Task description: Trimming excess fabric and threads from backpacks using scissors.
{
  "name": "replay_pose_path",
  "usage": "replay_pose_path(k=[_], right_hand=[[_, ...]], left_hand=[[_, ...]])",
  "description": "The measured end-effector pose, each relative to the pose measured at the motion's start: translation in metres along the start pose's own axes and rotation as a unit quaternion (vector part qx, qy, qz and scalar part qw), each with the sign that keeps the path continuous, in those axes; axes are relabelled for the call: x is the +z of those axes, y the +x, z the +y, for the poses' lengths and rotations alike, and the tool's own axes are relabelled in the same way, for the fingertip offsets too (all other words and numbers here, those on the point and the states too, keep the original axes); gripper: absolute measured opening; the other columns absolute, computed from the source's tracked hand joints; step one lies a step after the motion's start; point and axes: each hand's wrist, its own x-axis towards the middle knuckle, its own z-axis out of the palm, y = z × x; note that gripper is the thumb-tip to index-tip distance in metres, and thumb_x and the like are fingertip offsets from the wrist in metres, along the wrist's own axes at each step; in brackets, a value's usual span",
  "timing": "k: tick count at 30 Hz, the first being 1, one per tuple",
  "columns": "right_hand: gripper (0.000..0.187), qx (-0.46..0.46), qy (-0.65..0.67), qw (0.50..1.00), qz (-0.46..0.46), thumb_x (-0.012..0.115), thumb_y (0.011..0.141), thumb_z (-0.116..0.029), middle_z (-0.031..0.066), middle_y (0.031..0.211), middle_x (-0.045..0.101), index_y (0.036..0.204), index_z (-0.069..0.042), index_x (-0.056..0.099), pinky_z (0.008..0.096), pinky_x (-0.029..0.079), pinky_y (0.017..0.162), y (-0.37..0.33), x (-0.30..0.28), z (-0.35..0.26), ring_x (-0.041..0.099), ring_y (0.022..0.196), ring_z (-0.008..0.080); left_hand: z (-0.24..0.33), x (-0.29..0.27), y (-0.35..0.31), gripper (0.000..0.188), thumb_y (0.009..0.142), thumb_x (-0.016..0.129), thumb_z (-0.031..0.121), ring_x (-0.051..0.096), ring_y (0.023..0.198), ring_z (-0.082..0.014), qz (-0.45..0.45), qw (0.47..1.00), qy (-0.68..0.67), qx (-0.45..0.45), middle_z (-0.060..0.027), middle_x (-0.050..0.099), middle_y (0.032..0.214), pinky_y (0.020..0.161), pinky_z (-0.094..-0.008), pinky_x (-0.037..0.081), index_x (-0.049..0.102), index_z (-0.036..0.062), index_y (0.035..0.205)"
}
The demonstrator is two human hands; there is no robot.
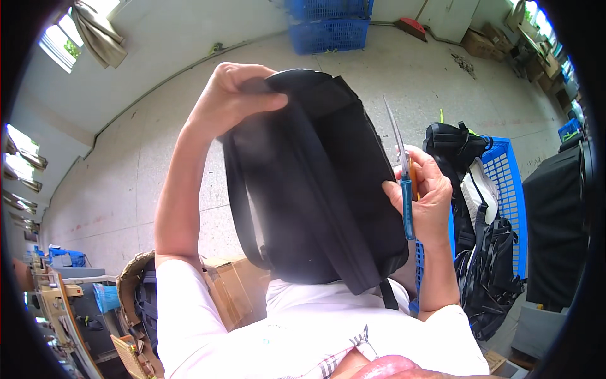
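Note:
A black fabric bag [303, 183], apparently a backpack with a wide strap down its face, is held up in front of my body. My left hand [243, 95] grips its top edge, thumb on the near side and fingers behind. On the bag's right side, my right hand [426, 186] is closed around blue-handled scissors [407, 202], seen nearly edge-on. Their long thin blade points up and away, and an orange part shows between the fingers. The right thumb is close to the bag's side edge; whether it touches cannot be made out.
At my right stands a blue plastic crate [514, 208] heaped with black bags [483, 271]. Cardboard [230, 284] lies by my left elbow. Blue crates [331, 35] are stacked against the far wall, near a red dustpan [411, 28]. Work tables [66, 316] line the left.

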Motion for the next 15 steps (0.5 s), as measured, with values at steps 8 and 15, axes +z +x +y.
replay_pose_path(k=[8,15], right_hand=[[0.055,-0.059,-0.063,0.995,-0.04,0.077,0.065,-0.022,0.0056,0.075,0.054,0.109,-0.004,0.051,0.0216,0.044,0.055,0.011,-0.023,-0.004,0.051,0.062,0.0105],[0.073,-0.179,-0.283,0.941,-0.056,0.068,0.063,-0.056,0.0076,0.076,0.048,0.112,-0.006,0.049,0.0271,0.042,0.053,0.026,-0.016,-0.017,0.049,0.064,0.0163]], left_hand=[[-0.004,0.008,-0.011,0.011,0.069,0.069,0.001,0.047,0.057,0.0008,0.093,0.995,-0.023,0.036,0.0078,0.056,0.062,0.052,-0.0146,0.038,0.066,0.0057,0.078],[0.001,0.012,-0.017,0.009,0.069,0.069,0.002,0.048,0.057,0.0003,0.115,0.992,-0.015,0.038,0.0073,0.056,0.062,0.053,-0.0151,0.038,0.067,0.0056,0.077]])
